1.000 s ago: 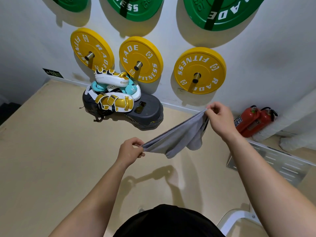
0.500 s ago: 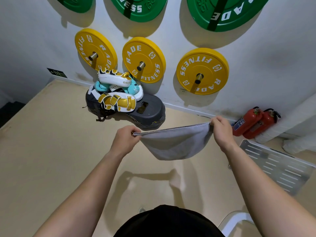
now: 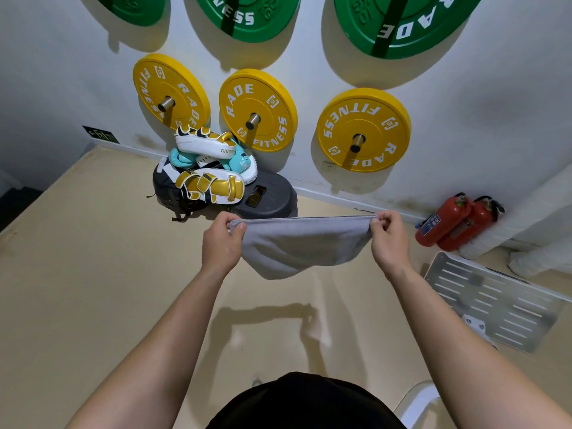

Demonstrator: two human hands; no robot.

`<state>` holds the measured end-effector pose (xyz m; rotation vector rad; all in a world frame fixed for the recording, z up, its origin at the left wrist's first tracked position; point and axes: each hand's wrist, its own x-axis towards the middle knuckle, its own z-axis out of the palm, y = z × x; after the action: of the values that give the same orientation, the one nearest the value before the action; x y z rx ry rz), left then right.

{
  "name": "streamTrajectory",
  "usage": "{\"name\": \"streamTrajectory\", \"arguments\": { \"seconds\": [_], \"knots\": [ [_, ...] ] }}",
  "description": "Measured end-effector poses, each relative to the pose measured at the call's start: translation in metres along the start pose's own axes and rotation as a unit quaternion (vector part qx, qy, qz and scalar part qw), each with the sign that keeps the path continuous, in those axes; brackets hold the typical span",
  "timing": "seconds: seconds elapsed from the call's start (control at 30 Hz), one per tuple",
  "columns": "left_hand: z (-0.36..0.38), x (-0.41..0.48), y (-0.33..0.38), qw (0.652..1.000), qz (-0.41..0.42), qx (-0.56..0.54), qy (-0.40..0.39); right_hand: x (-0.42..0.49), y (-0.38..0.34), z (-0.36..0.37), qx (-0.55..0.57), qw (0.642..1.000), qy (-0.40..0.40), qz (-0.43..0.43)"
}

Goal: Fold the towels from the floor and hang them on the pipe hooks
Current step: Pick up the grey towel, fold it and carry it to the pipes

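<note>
A grey towel [image 3: 301, 243] hangs in the air in front of me, its top edge stretched level between my hands and its lower part sagging down. My left hand [image 3: 221, 241] pinches the towel's left top corner. My right hand [image 3: 388, 239] pinches the right top corner. Both arms reach forward over the beige floor [image 3: 93, 289]. No pipe hooks are in view.
Yellow weight plates [image 3: 257, 109] and green weight plates [image 3: 247, 17] hang on the white wall ahead. Boxing pads [image 3: 213, 184] lie piled on a dark bag by the wall. Two red fire extinguishers [image 3: 455, 222] and a slotted metal panel [image 3: 495, 301] lie at the right.
My hands have levelled out and moved apart, so the slanted, bunched towel now hangs flat and spread. The view has tilted slightly down.
</note>
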<state>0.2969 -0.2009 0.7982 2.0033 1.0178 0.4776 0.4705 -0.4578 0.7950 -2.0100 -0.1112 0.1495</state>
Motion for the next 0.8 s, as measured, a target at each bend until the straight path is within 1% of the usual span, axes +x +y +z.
{"name": "streamTrajectory", "arguments": {
  "seconds": [0.07,0.23,0.33,0.47,0.57,0.67,0.8],
  "knots": [
    [0.002,-0.001,-0.003,1.000,-0.015,-0.022,0.003,0.000,-0.005,0.001,-0.010,1.000,-0.004,-0.008],
    [0.005,0.004,-0.009,0.995,-0.035,-0.093,-0.029,-0.002,-0.004,0.002,-0.026,0.999,0.026,-0.011],
    [0.008,0.004,-0.004,0.991,-0.042,-0.126,-0.010,-0.003,0.000,0.005,-0.027,0.999,0.039,-0.011],
    [0.018,-0.002,0.011,0.987,-0.081,-0.137,0.040,-0.007,-0.001,0.010,-0.006,0.999,0.043,0.031],
    [0.035,-0.013,0.016,0.979,-0.118,-0.164,0.019,-0.019,0.000,0.023,0.015,0.998,0.011,0.067],
    [0.057,-0.035,0.018,0.971,-0.142,-0.189,-0.042,-0.041,0.004,0.040,0.068,0.993,-0.050,0.085],
    [0.080,-0.063,0.023,0.968,-0.136,-0.191,-0.093,-0.075,0.007,0.062,0.078,0.988,-0.124,0.050]
  ]
}}
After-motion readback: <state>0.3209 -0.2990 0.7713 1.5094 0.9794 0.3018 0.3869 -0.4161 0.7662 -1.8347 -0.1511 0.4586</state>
